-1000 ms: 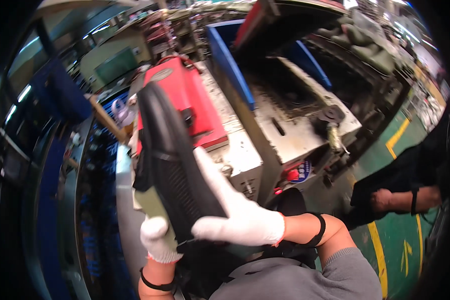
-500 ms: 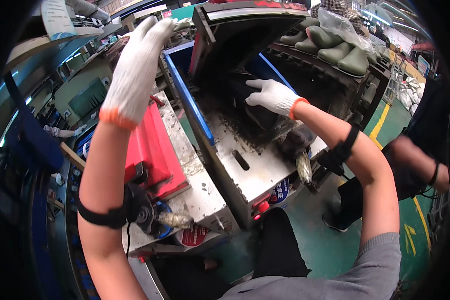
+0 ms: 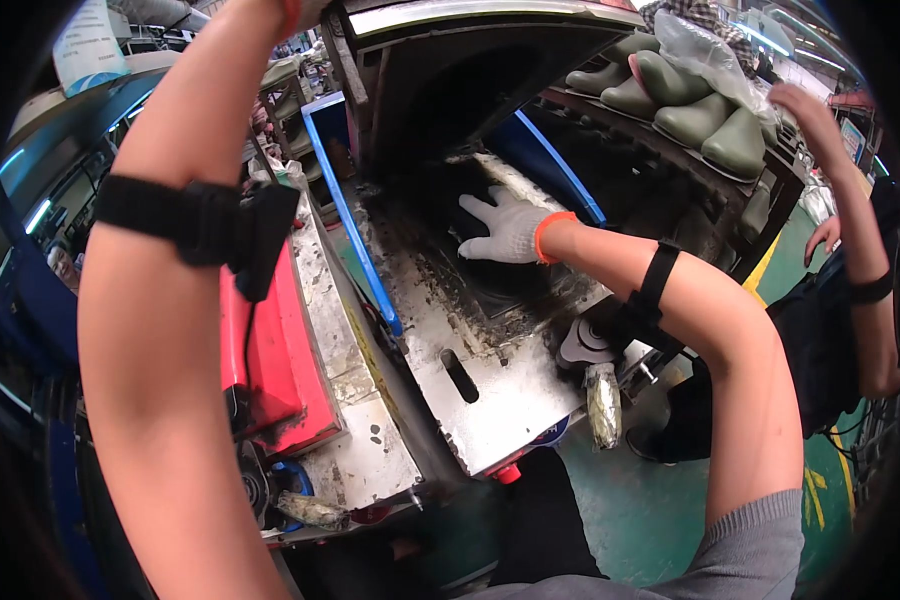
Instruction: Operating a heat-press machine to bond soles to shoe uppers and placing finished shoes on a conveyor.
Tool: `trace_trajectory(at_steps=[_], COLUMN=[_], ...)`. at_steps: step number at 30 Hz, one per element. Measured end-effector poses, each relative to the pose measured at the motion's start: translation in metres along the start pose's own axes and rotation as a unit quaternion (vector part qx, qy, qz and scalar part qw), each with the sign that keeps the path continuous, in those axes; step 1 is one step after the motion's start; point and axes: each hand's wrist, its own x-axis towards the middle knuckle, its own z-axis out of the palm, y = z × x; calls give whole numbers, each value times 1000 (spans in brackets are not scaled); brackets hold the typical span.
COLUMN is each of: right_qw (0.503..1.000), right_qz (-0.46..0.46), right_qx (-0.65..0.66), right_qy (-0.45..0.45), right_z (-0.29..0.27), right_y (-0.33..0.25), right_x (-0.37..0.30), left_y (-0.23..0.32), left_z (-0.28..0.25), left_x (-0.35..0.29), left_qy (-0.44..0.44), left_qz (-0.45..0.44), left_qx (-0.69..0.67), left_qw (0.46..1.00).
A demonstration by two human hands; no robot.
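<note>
My right hand, in a white knit glove with an orange cuff, is spread over a dark, sooty pad inside the machine. Its fingers are apart with nothing between them; I cannot tell whether the palm touches the pad. Above it a heavy lid stands tilted up, its underside black. My left hand reaches up beside the lid's left corner. Only its cuff edge and a bit of glove show, and the fingers are out of the picture. The worn metal bed has an oblong slot.
Blue side rails flank the bed. To the left stands a second machine with a red cover. A wrapped handle sticks out at the front right. Green boots fill a rack at the back right. Another person's arm is at the far right.
My left hand has gone up, mostly out of the picture. My right hand has come lower over the pad, fingers more spread. The view has shifted, and the other person's arm is now raised.
</note>
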Motion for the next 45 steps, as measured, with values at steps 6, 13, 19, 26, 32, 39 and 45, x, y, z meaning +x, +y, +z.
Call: trace_trajectory(at_steps=[6, 13, 19, 26, 32, 39, 45], right_qw=[1000, 992, 963, 927, 893, 833, 833], right_qz=[-14, -92, -103, -136, -182, 10, -127], right_qx=[13, 43, 120, 85, 94, 132, 40], right_qy=[-14, 76, 216, 338, 401, 537, 538], right_z=[-29, -46, 12, 70, 82, 57, 30], right_y=[-12, -2, -30, -45, -3, 69, 23], right_x=[-30, -182, -290, -299, -294, -247, -216], left_y=[-6, -1, 7, 0, -16, -20, 4], left_z=[12, 89, 171, 233, 259, 264, 243], left_x=[-5, -71, -157, -211, -225, -226, -228], left_qy=[24, 11, 142, 154, 177, 179, 110], left_qz=[82, 43, 148, 191, 216, 227, 185], left_qx=[35, -97, 104, 158, 168, 154, 136], left_qw=[996, 994, 973, 956, 945, 945, 967])
